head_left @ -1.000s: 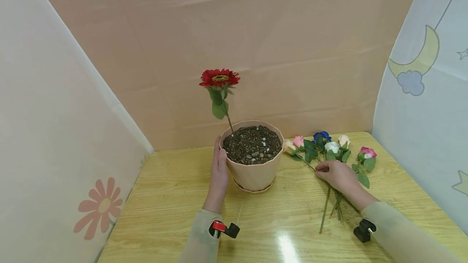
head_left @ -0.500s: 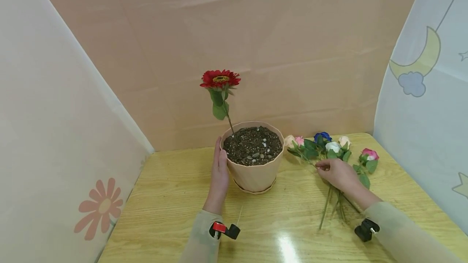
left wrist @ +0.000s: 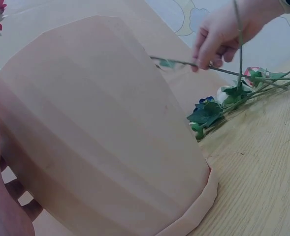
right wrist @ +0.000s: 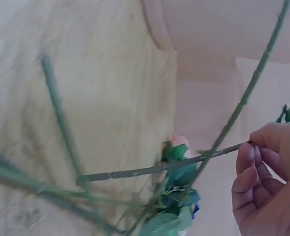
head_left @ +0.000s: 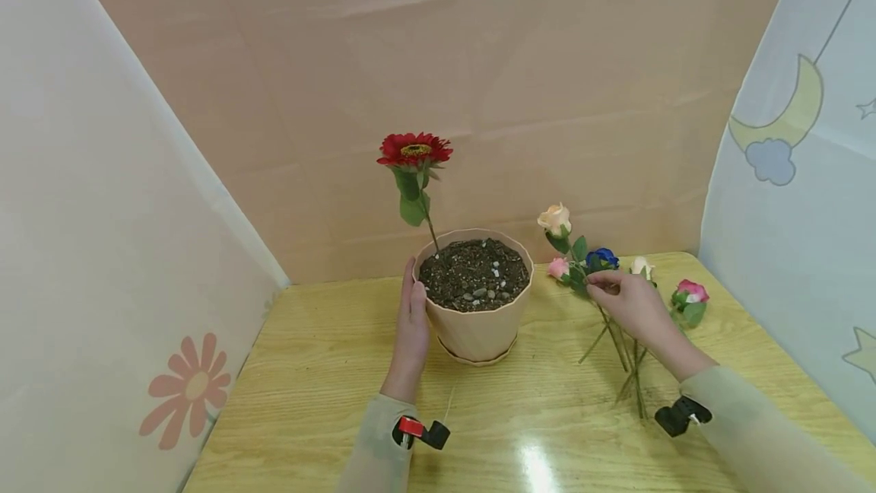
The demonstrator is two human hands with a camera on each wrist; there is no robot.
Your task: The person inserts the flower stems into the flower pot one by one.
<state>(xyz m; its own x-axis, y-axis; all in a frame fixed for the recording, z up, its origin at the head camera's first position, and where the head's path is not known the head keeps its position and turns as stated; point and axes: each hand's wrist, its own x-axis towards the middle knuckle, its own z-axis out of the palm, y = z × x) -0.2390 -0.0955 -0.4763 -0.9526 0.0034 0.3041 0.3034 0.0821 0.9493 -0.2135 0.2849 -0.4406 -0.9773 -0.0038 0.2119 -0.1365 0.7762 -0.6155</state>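
In the head view my left hand (head_left: pixel 412 326) rests along the left side of a peach-coloured flowerpot (head_left: pixel 475 329), fingers extended against its wall. Dark soil (head_left: pixel 472 272) fills the pot, and a red daisy-like flower (head_left: pixel 415 151) stands upright near its left rim. My right hand (head_left: pixel 633 310) pinches the stem of a peach rose (head_left: pixel 556 219), whose bloom is raised above the other flowers. The right wrist view shows thumb and fingers on that dark stem (right wrist: pixel 149 169). Its bloom lies beyond the left wrist view, hidden behind the pot wall.
Several roses lie right of the pot, among them a pink rose (head_left: pixel 557 268), a blue rose (head_left: pixel 602 258), a cream rose (head_left: pixel 643 266) and a magenta-and-white rose (head_left: pixel 690 293). Their stems cross on the wooden table (head_left: pixel 328 386). A beige backdrop (head_left: pixel 328 97) hangs behind.
My right hand has lifted the peach rose, raising its bloom off the table, and its stem has swung up. The left hand stays at the pot.
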